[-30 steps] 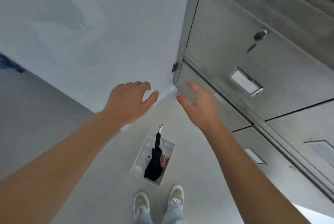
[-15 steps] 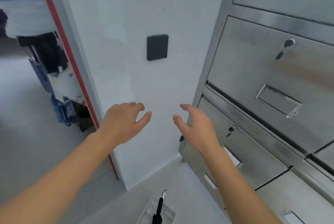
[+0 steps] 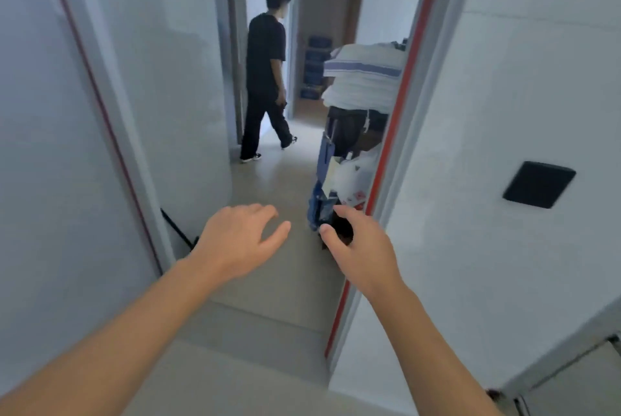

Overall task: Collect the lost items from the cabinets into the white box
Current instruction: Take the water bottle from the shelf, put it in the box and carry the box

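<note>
Before the open doorway [image 3: 302, 180], the left hand [image 3: 235, 241] and right hand [image 3: 361, 251] are being held out empty, fingers loosely spread; a cabinet [image 3: 571, 378] corner is showing at four o'clock, the white box out of view.

Pale walls [image 3: 168, 56] flank an open doorway whose frame [image 3: 401, 106] carries a red edge strip. Grey floor [image 3: 268, 187] runs to a far corridor, where a person [image 3: 265, 72] in black walks. A black wall plate [image 3: 537, 184] sits right.
</note>
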Available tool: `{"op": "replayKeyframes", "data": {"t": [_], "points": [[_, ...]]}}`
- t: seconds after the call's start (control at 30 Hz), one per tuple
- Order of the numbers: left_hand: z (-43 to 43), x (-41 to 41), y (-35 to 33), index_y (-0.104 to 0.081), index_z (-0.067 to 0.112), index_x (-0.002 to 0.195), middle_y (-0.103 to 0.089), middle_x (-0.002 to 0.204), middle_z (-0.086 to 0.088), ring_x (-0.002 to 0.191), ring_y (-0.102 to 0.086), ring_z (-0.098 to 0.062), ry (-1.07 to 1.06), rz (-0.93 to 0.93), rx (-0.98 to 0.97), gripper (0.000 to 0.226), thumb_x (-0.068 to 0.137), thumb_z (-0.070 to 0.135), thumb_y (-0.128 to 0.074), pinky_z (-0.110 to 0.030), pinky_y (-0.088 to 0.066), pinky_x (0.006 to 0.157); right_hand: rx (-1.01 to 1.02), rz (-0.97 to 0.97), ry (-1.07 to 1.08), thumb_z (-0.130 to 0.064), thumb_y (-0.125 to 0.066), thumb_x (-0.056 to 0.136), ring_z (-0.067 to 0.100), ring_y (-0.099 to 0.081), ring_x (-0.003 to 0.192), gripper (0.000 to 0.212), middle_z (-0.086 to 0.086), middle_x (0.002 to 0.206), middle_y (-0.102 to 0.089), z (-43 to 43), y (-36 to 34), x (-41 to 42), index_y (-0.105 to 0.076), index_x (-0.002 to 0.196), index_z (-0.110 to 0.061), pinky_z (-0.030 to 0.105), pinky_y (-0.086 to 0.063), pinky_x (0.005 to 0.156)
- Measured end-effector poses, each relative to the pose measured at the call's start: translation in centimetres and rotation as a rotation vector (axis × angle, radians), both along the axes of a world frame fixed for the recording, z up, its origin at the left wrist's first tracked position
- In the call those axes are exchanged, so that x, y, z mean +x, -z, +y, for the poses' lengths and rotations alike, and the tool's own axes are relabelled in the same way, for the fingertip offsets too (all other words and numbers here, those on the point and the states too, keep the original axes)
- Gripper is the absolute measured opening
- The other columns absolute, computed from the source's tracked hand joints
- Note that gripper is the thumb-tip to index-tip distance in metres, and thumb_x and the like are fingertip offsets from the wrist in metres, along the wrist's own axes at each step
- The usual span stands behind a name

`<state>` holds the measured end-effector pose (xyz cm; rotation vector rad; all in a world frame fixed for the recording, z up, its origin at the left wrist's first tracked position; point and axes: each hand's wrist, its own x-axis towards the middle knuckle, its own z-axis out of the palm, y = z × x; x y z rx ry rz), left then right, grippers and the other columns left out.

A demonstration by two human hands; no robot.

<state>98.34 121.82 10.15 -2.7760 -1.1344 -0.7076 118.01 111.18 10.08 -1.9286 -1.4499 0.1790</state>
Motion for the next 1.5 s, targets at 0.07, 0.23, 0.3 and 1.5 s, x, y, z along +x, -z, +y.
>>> {"op": "replayKeyframes", "data": {"t": [0.07, 0.23, 0.3, 1.5], "points": [[-1.0, -4.8, -0.6, -0.065, 0.023, 0.107, -0.071, 0.098, 0.003, 0.092, -0.067, -0.025, -0.112, -0.014, 0.016, 0.064, 0.088, 0.065, -0.021, -0.036, -0.047, 0.073, 0.004, -0.007, -0.123, -0.055, -0.053, 0.097, 0.011, -0.048, 0.137, 0.058, -0.011, 0.145, -0.056, 1.7, -0.1, -4.1, -0.051, 0.147, -0.026, 0.034, -0.043, 0.110], [-4.5, -18.1, -2.2, -0.063, 0.024, 0.105, -0.071, 0.101, 0.000, 0.096, -0.066, -0.027, -0.381, -0.035, 0.038, 0.067, 0.086, 0.068, -0.018, -0.037, -0.051, 0.076, 0.012, -0.058, -0.394, -0.054, -0.053, 0.098, 0.010, -0.042, 0.140, 0.058, -0.010, 0.149, -0.053, 3.9, -1.1, -15.7, -0.050, 0.148, -0.024, 0.025, -0.034, 0.108], [-6.1, -23.5, -2.3, -0.065, 0.023, 0.109, -0.072, 0.105, -0.001, 0.098, -0.067, -0.027, -0.479, -0.047, 0.050, 0.070, 0.085, 0.069, -0.017, -0.036, -0.051, 0.081, 0.024, -0.054, -0.488, -0.049, -0.056, 0.098, 0.011, -0.044, 0.137, 0.053, -0.007, 0.145, -0.057, 4.2, -1.7, -20.6, -0.054, 0.144, -0.022, 0.023, -0.034, 0.105], [-45.5, -65.8, -6.0, -0.058, 0.033, 0.114, -0.068, 0.110, 0.013, 0.088, -0.064, -0.018, -1.571, -0.061, 0.092, 0.062, 0.087, 0.071, -0.018, -0.032, -0.046, 0.073, 0.048, 0.161, -1.453, -0.055, -0.057, 0.094, 0.008, -0.047, 0.138, 0.056, -0.019, 0.146, -0.055, -14.6, -4.8, -72.5, -0.051, 0.146, -0.034, 0.037, -0.042, 0.113]]}}
